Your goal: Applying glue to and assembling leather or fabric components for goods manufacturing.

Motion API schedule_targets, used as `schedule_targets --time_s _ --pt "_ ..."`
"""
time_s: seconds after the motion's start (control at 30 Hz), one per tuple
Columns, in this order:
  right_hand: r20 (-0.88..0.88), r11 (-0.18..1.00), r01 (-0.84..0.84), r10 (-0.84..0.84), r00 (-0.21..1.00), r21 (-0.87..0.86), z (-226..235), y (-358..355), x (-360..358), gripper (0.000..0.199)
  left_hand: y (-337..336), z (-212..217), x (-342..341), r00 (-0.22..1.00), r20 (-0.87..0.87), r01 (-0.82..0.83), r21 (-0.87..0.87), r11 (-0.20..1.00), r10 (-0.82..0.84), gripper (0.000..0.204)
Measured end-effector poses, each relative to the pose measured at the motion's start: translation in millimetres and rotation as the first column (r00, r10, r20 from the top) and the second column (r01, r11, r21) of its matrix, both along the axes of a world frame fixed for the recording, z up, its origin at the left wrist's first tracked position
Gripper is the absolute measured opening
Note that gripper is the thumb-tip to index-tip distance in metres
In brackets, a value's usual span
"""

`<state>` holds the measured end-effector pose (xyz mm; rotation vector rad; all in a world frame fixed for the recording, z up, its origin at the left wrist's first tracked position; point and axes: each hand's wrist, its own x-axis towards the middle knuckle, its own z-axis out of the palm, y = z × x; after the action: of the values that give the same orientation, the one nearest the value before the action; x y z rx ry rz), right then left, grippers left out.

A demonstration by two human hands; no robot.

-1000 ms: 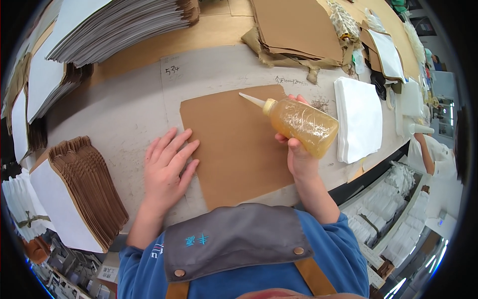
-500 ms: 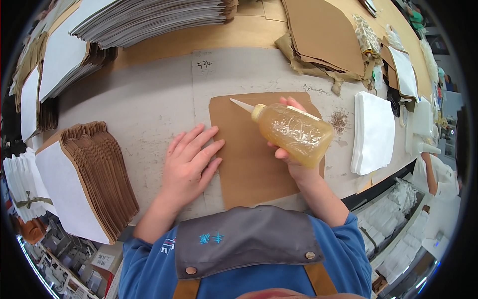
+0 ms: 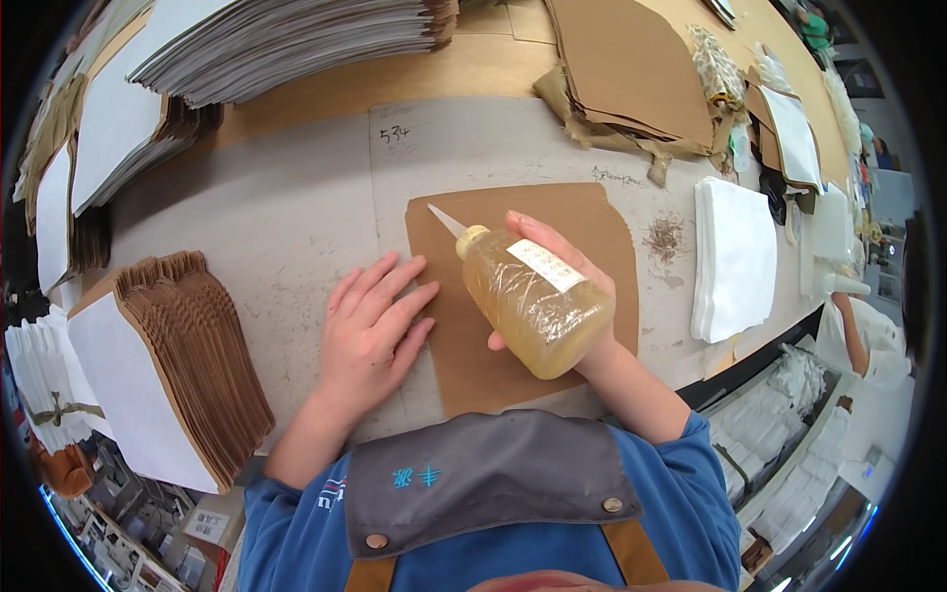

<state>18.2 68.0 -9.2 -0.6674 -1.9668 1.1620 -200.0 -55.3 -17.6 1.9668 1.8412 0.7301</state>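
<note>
A brown paper sheet [image 3: 483, 370] lies flat on the grey work surface in front of me. Above it my right hand [image 3: 572, 259] grips a clear squeeze bottle [image 3: 533, 301] of amber liquid with a white label. The bottle is tilted, its white pointed nozzle toward the sheet's upper left corner; whether the tip touches the paper I cannot tell. My left hand [image 3: 375, 321] rests palm down with fingers stretched out, the fingertips on the sheet's left edge. It holds nothing.
On the left stands a fanned stack of brown and white pieces [image 3: 192, 365]. A tall pile of sheets [image 3: 296, 49] is at the far left. Brown sheets [image 3: 631, 69] lie at the far right, and folded white cloths [image 3: 733, 261] sit at the right.
The bottle in my right hand has shifted left and nearer to me, and it has turned so its label shows. My left hand has hardly moved.
</note>
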Motion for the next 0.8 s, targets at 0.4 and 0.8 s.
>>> schedule_targets --time_s 0.4,0.8 --pt "0.117 0.977 0.206 -0.199 0.973 -0.052 1 -2 60 0.102 3 -3 3 1.0 0.001 -0.003 0.025 1.0 0.003 0.036" --pt "-0.211 0.764 0.186 -0.389 0.897 -0.618 11 7 82 0.118 -8 3 4 0.993 0.056 -0.106 0.063 0.992 0.103 0.039"
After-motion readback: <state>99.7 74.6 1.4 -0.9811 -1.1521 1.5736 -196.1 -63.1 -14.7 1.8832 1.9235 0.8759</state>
